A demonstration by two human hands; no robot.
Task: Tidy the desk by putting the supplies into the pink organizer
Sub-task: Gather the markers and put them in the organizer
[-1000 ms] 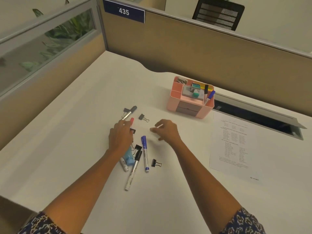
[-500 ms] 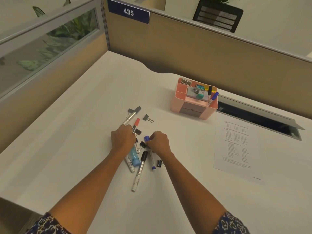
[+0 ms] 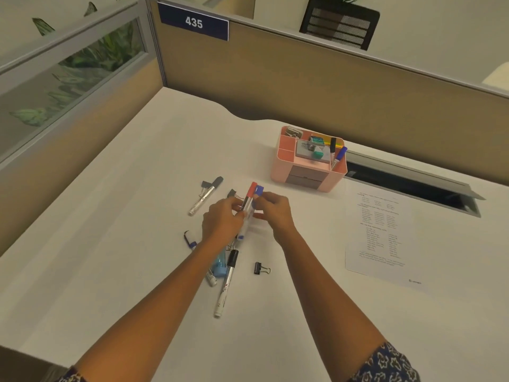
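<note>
At the centre of the frame the left hand grips the red-capped marker by its barrel. The right hand pinches the blue-capped marker just beside it, both seemingly lifted off the desk. The markers look light, stiff and smooth, so they are likely to roll or slip, and a mid-barrel hold below the cap seems safest. The pink organizer stands to the upper right. A black-capped marker and a binder clip lie loose at lower centre.
</note>
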